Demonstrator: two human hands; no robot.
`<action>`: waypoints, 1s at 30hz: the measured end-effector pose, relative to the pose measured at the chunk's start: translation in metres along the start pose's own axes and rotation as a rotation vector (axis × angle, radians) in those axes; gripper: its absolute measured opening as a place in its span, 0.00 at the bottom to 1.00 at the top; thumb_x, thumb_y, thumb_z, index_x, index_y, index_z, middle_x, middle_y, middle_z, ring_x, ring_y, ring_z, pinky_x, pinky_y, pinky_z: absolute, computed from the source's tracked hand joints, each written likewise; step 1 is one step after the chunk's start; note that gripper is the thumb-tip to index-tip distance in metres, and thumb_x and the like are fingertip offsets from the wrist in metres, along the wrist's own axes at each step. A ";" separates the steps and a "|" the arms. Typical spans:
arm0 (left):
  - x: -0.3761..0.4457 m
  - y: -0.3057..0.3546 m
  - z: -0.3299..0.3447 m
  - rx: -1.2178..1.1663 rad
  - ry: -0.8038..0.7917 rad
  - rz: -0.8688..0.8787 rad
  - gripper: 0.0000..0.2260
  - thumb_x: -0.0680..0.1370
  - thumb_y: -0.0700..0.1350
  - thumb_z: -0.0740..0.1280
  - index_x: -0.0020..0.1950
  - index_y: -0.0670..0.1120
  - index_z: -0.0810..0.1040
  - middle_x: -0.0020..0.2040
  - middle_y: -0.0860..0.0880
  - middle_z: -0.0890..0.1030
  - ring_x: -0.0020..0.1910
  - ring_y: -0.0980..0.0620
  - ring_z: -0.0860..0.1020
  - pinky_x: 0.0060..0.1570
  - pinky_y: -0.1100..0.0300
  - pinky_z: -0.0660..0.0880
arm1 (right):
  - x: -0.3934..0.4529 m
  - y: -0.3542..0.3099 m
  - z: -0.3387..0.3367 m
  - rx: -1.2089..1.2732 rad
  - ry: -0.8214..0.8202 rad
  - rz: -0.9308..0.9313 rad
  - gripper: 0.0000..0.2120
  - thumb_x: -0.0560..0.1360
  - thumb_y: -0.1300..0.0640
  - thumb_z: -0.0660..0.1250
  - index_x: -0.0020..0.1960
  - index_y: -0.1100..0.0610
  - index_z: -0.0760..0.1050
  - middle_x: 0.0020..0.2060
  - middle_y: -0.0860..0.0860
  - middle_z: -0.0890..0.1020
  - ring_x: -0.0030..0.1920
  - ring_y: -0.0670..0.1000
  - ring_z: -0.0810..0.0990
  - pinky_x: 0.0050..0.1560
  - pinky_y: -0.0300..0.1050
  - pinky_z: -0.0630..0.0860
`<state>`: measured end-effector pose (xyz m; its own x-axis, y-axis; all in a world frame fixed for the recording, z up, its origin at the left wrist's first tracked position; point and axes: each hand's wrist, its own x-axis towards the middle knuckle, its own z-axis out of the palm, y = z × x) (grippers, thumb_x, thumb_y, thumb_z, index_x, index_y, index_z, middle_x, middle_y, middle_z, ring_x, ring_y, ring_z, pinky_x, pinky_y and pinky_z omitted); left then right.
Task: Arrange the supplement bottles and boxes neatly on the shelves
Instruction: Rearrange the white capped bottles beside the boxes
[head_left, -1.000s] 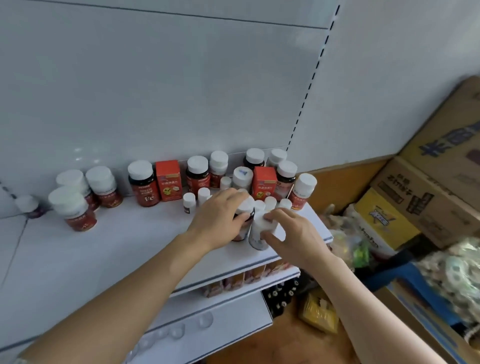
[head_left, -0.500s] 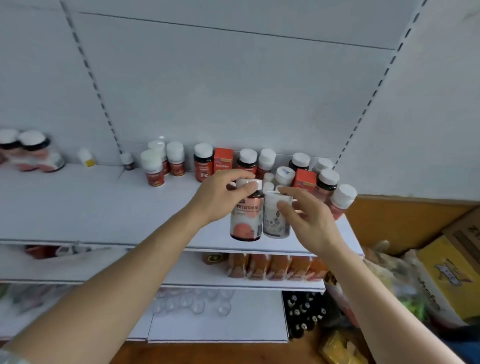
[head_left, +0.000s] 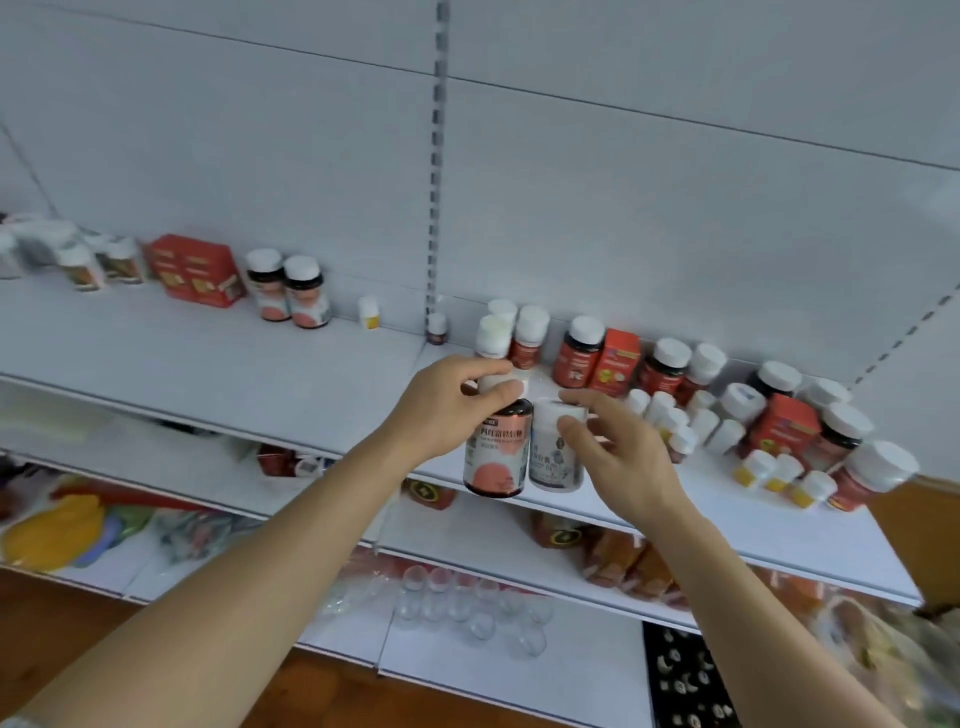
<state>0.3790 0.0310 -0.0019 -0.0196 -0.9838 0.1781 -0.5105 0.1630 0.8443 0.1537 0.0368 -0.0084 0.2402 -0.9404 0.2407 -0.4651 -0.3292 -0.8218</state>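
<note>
My left hand grips the white cap of a dark bottle with a pink label, held in the air in front of the white shelf. Beside it my right hand holds a white bottle with a grey label by its top and side. The two bottles touch side by side. Behind them stands a crowded group of supplement bottles and red boxes. Two bottles with the same pink label stand further left on the shelf.
A larger red box and more bottles sit at the shelf's far left. Small white and yellow-labelled bottles stand near the right front edge. Lower shelves hold packets and clear cups. A slotted upright divides the back panel.
Both hands lifted the two bottles off the shelf and carried them up and leftwards. The view swung left, so more of the left shelf shows.
</note>
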 end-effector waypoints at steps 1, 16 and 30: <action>-0.003 -0.010 -0.016 -0.005 0.011 -0.012 0.18 0.73 0.63 0.69 0.61 0.60 0.80 0.58 0.61 0.79 0.54 0.63 0.77 0.53 0.67 0.71 | 0.003 -0.007 0.017 0.007 -0.006 -0.006 0.10 0.78 0.51 0.67 0.58 0.43 0.77 0.50 0.44 0.82 0.46 0.37 0.81 0.42 0.26 0.73; 0.006 -0.124 -0.180 0.019 0.149 -0.168 0.21 0.72 0.65 0.69 0.62 0.57 0.80 0.61 0.57 0.79 0.54 0.60 0.78 0.57 0.59 0.77 | 0.099 -0.070 0.190 0.044 -0.177 -0.065 0.10 0.76 0.48 0.68 0.57 0.39 0.76 0.53 0.43 0.81 0.47 0.35 0.80 0.43 0.28 0.75; 0.082 -0.193 -0.293 0.112 0.150 -0.248 0.19 0.70 0.61 0.74 0.59 0.61 0.80 0.55 0.63 0.81 0.52 0.65 0.78 0.54 0.61 0.75 | 0.227 -0.089 0.297 0.061 -0.242 -0.116 0.14 0.71 0.45 0.72 0.56 0.38 0.76 0.52 0.35 0.79 0.50 0.36 0.79 0.45 0.27 0.75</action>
<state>0.7280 -0.0593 -0.0024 0.2398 -0.9694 0.0534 -0.5760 -0.0978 0.8116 0.5028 -0.1221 -0.0341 0.4885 -0.8468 0.2104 -0.3727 -0.4205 -0.8272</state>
